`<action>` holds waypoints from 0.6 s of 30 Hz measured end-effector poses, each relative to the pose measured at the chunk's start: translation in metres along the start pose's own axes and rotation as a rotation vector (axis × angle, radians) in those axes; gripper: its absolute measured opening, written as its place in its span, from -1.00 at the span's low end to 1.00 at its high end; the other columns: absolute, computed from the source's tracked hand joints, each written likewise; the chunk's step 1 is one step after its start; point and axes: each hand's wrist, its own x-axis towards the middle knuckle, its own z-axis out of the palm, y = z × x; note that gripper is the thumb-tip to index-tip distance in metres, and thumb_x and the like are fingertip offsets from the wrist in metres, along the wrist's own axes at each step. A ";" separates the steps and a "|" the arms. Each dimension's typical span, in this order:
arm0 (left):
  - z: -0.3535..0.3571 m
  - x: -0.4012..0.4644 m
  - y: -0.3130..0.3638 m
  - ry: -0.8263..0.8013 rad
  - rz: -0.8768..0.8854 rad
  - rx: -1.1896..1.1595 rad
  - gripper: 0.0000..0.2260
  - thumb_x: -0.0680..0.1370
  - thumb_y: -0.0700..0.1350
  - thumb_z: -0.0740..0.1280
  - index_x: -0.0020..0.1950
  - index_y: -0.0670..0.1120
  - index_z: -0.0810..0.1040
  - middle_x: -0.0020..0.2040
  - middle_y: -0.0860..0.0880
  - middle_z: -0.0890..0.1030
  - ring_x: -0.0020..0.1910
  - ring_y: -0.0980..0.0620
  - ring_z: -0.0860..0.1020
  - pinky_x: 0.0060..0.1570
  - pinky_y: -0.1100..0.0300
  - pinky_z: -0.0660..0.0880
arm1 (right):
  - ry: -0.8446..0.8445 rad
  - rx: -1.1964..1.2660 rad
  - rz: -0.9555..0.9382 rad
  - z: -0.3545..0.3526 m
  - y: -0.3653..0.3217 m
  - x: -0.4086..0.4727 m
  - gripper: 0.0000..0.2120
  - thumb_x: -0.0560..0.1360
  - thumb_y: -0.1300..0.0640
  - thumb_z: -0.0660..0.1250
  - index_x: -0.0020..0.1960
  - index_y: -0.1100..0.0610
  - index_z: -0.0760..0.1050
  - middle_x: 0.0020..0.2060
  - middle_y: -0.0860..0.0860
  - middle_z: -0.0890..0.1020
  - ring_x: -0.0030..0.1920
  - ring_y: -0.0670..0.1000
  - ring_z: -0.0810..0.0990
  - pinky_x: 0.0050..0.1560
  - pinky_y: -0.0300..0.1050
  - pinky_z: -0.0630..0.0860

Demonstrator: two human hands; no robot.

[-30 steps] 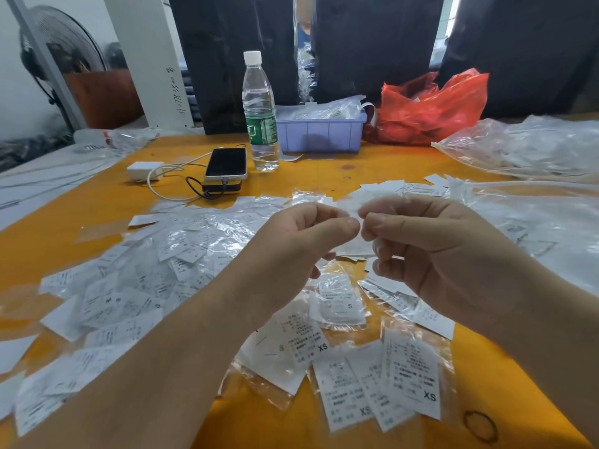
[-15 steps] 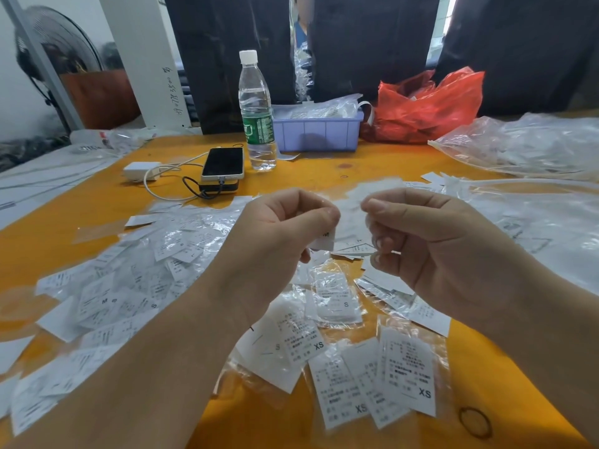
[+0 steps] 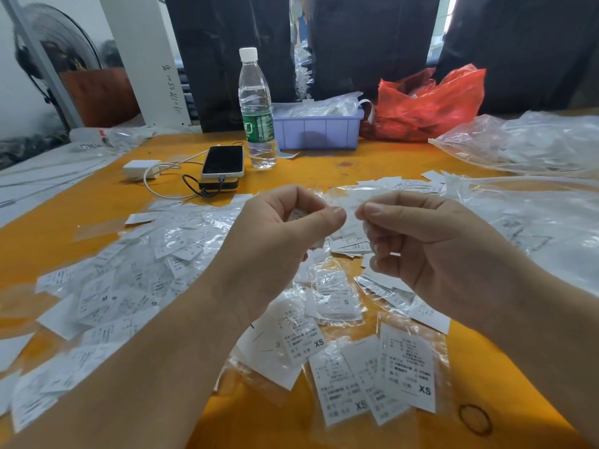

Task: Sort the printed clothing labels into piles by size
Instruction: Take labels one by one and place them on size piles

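Both hands, left (image 3: 278, 241) and right (image 3: 431, 251), pinch small label (image 3: 296, 214) above table (image 3: 372, 163); fingertips near.

The table (image 3: 372, 163) has a smooth, slightly glossy orange top. At eight o'clock, matt white paper labels (image 3: 107, 299) lie in shiny clear plastic sleeves. At one o'clock, the red bag (image 3: 431, 105) is thin glossy plastic.

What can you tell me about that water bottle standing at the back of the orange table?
The water bottle is clear plastic with a white screw cap, which is on, and a green label around its lower middle. It stands upright on the orange table, seemingly holding clear water. A dark phone lies close on one side, a lilac plastic bin on the other.
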 end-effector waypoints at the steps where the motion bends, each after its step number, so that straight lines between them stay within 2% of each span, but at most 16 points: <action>1: 0.000 0.001 0.000 0.001 -0.012 -0.010 -0.86 0.35 0.06 0.49 -0.31 0.04 0.61 -0.38 0.07 0.54 -0.37 0.14 0.47 -0.32 0.23 0.46 | 0.008 -0.013 -0.011 0.000 0.000 0.000 -0.88 0.24 0.13 0.44 -0.26 0.15 0.61 -0.43 0.03 0.53 -0.46 -0.07 0.44 -0.42 -0.22 0.46; 4: -0.001 0.002 0.001 0.007 -0.038 -0.002 -0.79 0.37 0.17 0.36 -0.28 0.05 0.63 -0.32 0.11 0.58 -0.33 0.15 0.49 -0.27 0.21 0.44 | 0.002 -0.091 -0.029 -0.001 0.000 0.001 -0.88 0.23 0.10 0.47 -0.35 0.12 0.56 -0.44 0.03 0.49 -0.44 -0.06 0.43 -0.40 -0.21 0.45; 8: 0.002 0.001 -0.001 -0.058 -0.019 0.114 -0.64 0.39 0.23 0.29 -0.11 -0.02 0.65 -0.13 -0.15 0.62 -0.22 0.08 0.54 -0.18 0.16 0.47 | -0.156 -0.201 0.043 -0.002 0.002 0.000 -0.77 0.24 0.13 0.58 -0.31 0.18 0.53 -0.44 0.04 0.48 -0.43 -0.04 0.43 -0.39 -0.22 0.43; 11: 0.004 -0.002 0.001 -0.129 0.009 0.132 -0.74 0.41 0.13 0.31 -0.09 0.00 0.66 -0.20 0.01 0.67 -0.23 0.20 0.59 -0.25 0.39 0.44 | -0.211 -0.261 0.067 -0.001 0.004 -0.002 -0.86 0.31 0.11 0.48 -0.30 0.16 0.57 -0.43 0.03 0.48 -0.42 -0.04 0.44 -0.38 -0.22 0.45; 14: 0.002 -0.002 0.000 -0.117 0.059 0.113 -0.84 0.43 0.03 0.34 -0.16 -0.01 0.66 -0.27 0.04 0.66 -0.26 0.16 0.59 -0.25 0.38 0.47 | -0.177 -0.263 0.046 0.000 0.004 -0.003 -0.79 0.26 0.12 0.57 -0.28 0.18 0.56 -0.44 0.04 0.48 -0.43 -0.04 0.44 -0.39 -0.22 0.44; 18: 0.001 -0.001 -0.001 -0.040 0.073 0.103 -0.88 0.51 -0.05 0.41 -0.23 0.01 0.64 -0.34 0.09 0.59 -0.34 0.21 0.52 -0.34 0.38 0.44 | -0.032 -0.190 -0.007 0.000 0.002 -0.001 -0.78 0.19 0.05 0.47 -0.29 0.17 0.54 -0.45 0.03 0.49 -0.43 -0.05 0.44 -0.39 -0.21 0.44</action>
